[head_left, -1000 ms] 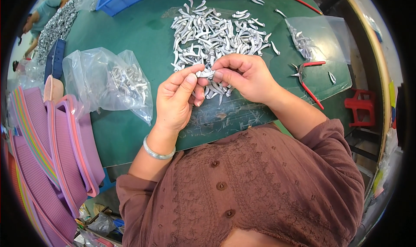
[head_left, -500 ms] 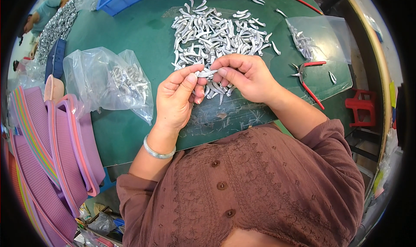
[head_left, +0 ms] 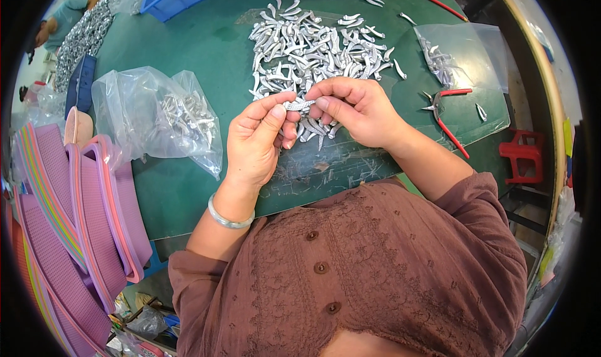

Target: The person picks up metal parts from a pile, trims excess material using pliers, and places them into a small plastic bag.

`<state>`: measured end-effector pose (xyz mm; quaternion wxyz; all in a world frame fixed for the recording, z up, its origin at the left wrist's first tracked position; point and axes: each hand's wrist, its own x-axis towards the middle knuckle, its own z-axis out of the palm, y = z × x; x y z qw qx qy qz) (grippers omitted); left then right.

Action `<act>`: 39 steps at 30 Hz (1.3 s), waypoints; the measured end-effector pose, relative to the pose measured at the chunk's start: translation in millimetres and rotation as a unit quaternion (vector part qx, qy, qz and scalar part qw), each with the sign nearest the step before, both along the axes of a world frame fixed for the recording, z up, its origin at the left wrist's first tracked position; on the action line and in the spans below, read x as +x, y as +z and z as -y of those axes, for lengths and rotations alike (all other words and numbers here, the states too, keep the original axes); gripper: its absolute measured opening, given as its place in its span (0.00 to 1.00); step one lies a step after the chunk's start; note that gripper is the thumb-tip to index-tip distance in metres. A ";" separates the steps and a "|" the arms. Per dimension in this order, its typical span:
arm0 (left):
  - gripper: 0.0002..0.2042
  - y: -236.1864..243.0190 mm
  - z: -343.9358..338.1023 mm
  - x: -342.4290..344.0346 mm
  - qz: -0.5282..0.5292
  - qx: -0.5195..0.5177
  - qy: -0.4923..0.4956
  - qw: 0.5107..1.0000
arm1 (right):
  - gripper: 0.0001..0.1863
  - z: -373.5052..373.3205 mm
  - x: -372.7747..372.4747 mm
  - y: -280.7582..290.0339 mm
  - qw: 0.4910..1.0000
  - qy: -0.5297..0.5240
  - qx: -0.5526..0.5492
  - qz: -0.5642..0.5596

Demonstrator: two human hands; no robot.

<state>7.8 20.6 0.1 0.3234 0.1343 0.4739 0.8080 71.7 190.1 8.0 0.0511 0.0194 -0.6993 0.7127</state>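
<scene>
Between my fingertips, over the near edge of a loose pile of small curved silver metal pieces [head_left: 319, 50], is a patterned silver piece [head_left: 298, 105]. My left hand [head_left: 256, 138] pinches its left end with thumb and forefinger, the other fingers curled below. My right hand [head_left: 357, 113] grips the right end between thumb and fingers. Whether it is one piece or two joined, I cannot tell. Red-handled pliers [head_left: 436, 108] lie to my right, beside a single loose piece [head_left: 481, 111].
Bags of pieces lie left [head_left: 125, 119] and right [head_left: 469, 56] on the green table [head_left: 175, 206]. Purple woven baskets [head_left: 81, 219] crowd the left edge; a blue bin [head_left: 163, 0] is behind. A person [head_left: 69, 19] in teal works at far left; a red stool [head_left: 523, 153] stands right.
My hands stay in almost the same place, with only a very slight shift of the fingertips and the piece between them.
</scene>
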 end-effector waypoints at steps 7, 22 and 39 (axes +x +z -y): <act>0.10 0.2 -0.3 -0.4 0.019 -0.003 0.000 1.000 | 0.08 -0.2 0.0 1.2 1.000 0.001 0.006 0.001; 0.10 -2.9 -0.3 -0.9 0.005 -0.007 -0.002 1.000 | 0.07 -1.3 -0.3 1.6 0.996 -0.017 0.080 -0.028; 0.10 1.4 -0.4 -2.9 -0.037 -0.007 0.024 0.999 | 0.09 -176.8 -92.3 -7.6 0.772 -0.395 0.494 0.064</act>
